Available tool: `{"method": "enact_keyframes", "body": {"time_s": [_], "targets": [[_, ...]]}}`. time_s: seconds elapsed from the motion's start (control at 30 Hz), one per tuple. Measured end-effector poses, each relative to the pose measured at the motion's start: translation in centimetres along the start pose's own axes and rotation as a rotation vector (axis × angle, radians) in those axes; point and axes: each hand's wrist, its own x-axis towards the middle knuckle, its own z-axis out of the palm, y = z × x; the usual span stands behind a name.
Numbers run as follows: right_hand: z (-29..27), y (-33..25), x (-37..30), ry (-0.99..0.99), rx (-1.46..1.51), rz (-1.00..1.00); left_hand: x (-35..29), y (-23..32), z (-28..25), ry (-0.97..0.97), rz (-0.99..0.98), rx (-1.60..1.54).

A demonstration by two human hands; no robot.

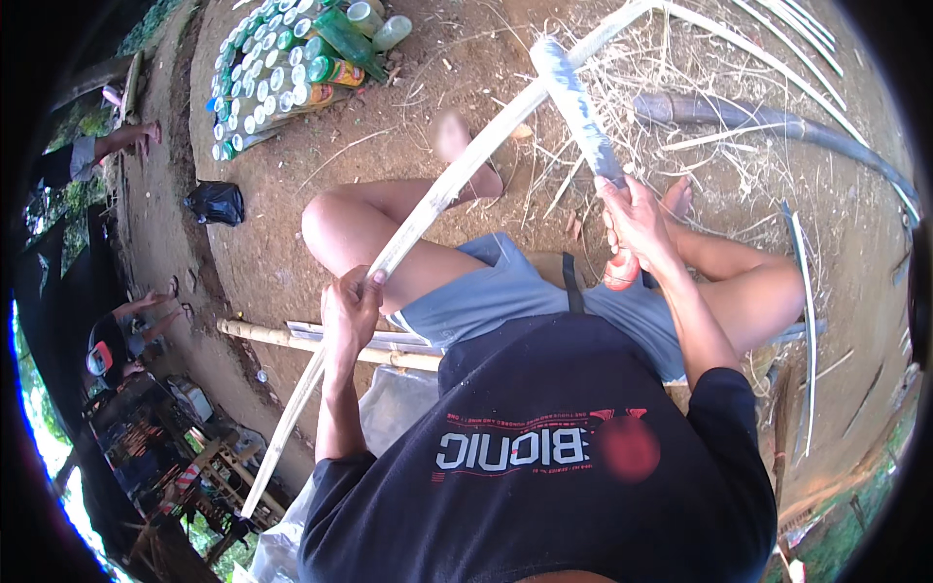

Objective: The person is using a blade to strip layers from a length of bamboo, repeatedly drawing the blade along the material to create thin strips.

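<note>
A long pale bamboo strip (pixel 457 173) runs slantwise across my lap, from low on the left up past the top edge. My left hand (pixel 350 309) is closed around it beside my bent knee. In my right hand (pixel 637 222) is a big knife (pixel 575 102) with a broad, whitish-smeared blade and a rounded reddish-brown handle end. Its blade points away from me and crosses the strip near the far end, seeming to touch it. Whether the edge bites into the strip I cannot tell.
Thin shavings (pixel 705 155) litter the ground around a dark bamboo pole (pixel 719 109). More cut strips (pixel 805 321) lie at the right. Many bottles (pixel 277 73) stand grouped at the far left, near a black plastic bag (pixel 216 202). Other people (pixel 126 335) are at the left edge.
</note>
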Motion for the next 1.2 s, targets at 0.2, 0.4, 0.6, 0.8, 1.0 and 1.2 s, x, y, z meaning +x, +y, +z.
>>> {"method": "enact_keyframes", "body": {"time_s": [0.2,0.4,0.6,0.8,1.0,1.2], "targets": [[0.2,1.3,-2.9,-0.083,0.0,0.043,-0.2,-0.9,-0.9,-0.086,-0.059,-0.068],[-0.7,-1.0,-0.4,0.013,0.109,0.113,0.3,-0.1,-0.6,-0.047,0.043,-0.029],[-2.2,1.7,0.3,-0.054,0.077,0.014,0.5,1.2,-1.0,-0.082,-0.028,-0.039],[1.5,0.6,-5.4,-0.36,-0.146,0.022,-0.1,0.5,-1.1,-0.084,-0.032,-0.036],[1.9,0.2,-2.6,-0.137,-0.029,0.05,0.3,0.9,-0.9,-0.084,-0.049,-0.027],[1.9,-0.3,-3.7,-0.222,-0.106,0.109,0.4,0.1,-0.7,-0.063,-0.03,-0.029]]}}
